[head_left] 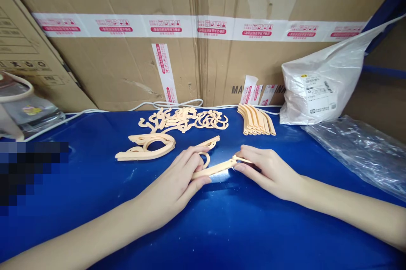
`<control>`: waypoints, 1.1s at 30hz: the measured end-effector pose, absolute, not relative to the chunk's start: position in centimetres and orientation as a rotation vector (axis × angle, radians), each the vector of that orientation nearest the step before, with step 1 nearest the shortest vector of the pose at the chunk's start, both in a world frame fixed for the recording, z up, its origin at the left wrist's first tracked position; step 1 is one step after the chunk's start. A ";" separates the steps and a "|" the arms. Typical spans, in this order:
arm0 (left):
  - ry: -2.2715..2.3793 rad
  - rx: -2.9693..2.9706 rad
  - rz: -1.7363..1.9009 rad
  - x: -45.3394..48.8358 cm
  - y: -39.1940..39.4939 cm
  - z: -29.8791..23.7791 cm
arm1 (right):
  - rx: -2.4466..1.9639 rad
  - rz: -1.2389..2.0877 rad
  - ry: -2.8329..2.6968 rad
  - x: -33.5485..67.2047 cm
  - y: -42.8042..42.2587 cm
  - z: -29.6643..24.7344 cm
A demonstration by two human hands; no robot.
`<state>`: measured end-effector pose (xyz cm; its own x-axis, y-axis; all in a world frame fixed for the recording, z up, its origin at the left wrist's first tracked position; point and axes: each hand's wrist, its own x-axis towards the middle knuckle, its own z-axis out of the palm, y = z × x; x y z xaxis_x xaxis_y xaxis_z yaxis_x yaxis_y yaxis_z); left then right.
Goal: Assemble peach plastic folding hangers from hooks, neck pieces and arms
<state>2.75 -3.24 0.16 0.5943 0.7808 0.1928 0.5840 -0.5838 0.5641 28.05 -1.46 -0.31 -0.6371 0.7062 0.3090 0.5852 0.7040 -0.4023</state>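
My left hand (pixel 187 172) is closed around a beige plastic folding hanger (pixel 218 168), thumb below and fingers over it. One arm of the hanger points right, another part (pixel 212 142) sticks out beyond my fingers, and a curved hook (pixel 207 160) shows beside them. At the tip of the right-pointing arm, my right hand (pixel 266 170) pinches a thin beige piece (pixel 242 159) that meets the arm's end. How the two join is too small to make out. Left of my hands lie folded beige hangers (pixel 155 145) on the blue table.
Behind my hands lie a heap of beige hooks (pixel 180 118) and a stack of curved hanger arms (pixel 256 121). A white plastic bag (pixel 320 79) and a clear plastic sheet (pixel 358 151) are at the right. Cardboard (pixel 127 62) stands behind; a white cable (pixel 149 104) runs along it.
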 end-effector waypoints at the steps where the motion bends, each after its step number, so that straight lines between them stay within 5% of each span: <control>1: 1.089 2.379 0.606 2.7 -3.2 0.1 | -0.998 0.380 -2.456 28.0 -1.5 -0.3; 33: 1.043 2.635 0.473 3.5 -1.4 0.0 | -1.216 0.616 -2.387 27.4 -1.1 0.5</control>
<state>3.52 -1.44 -0.04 0.6877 0.6978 0.2003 0.6104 -0.7052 0.3607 27.42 -1.11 0.46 -0.5473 0.8248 0.1419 0.6532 0.5269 -0.5437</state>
